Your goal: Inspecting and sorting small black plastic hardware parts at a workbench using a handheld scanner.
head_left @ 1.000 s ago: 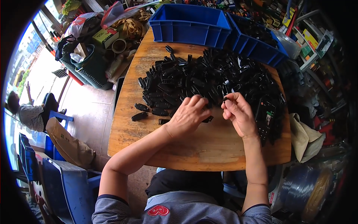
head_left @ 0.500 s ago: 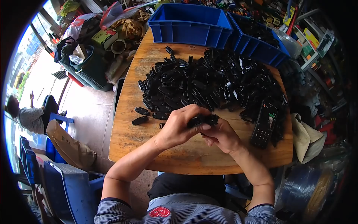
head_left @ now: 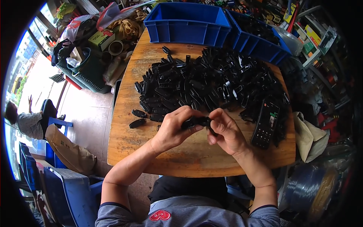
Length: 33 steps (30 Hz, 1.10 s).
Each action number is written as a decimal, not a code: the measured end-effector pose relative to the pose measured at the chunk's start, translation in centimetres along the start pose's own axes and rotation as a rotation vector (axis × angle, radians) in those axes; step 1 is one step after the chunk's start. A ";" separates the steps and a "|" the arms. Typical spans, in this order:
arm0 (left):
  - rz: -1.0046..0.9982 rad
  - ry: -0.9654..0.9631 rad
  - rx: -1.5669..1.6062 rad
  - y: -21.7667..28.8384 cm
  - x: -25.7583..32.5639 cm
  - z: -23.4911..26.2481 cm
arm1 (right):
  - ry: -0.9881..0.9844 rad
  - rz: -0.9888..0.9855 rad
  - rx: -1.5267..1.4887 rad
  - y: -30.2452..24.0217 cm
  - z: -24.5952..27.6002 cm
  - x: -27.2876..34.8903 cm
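Over the near middle of the wooden table, my left hand (head_left: 177,126) is closed around a small black plastic part (head_left: 193,122), its thumb along the near side. The fingers of my right hand (head_left: 225,130) are bent round the part's right end, thumb and forefinger close together there. My fingers hide much of the part, so its exact kind cannot be made out. Beyond my hands spreads a big heap of similar black parts (head_left: 189,81). A few loose black parts (head_left: 137,123) lie left of my left hand.
A blue bin (head_left: 189,32) stands at the table's far edge; another blue bin (head_left: 261,51) beside it holds black pieces. A black remote control (head_left: 266,125) lies at the right on the wooden table (head_left: 128,147). Blue plastic chairs (head_left: 70,189) and a seated person (head_left: 30,123) are at the left.
My right hand has turned and its fingers have opened out somewhat at the part's right end. My left hand keeps its grip. The whole view has shifted slightly.
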<state>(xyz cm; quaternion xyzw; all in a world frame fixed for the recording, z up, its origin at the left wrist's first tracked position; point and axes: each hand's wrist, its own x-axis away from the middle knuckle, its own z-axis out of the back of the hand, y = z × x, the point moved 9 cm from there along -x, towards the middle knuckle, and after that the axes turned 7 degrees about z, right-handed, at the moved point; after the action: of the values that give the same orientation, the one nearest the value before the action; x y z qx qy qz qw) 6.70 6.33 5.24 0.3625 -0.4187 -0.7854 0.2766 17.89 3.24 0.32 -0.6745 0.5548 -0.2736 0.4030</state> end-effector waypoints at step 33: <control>0.022 -0.086 -0.744 -1.9 -0.5 4.6 | 0.087 0.542 1.581 -7.7 1.9 0.0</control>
<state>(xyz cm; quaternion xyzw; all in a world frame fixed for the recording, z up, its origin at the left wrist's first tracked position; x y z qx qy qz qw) 3.08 9.72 5.50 0.1993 -0.1199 -0.8953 0.3800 23.49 4.12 5.90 -0.0250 0.3574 -0.5016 0.7875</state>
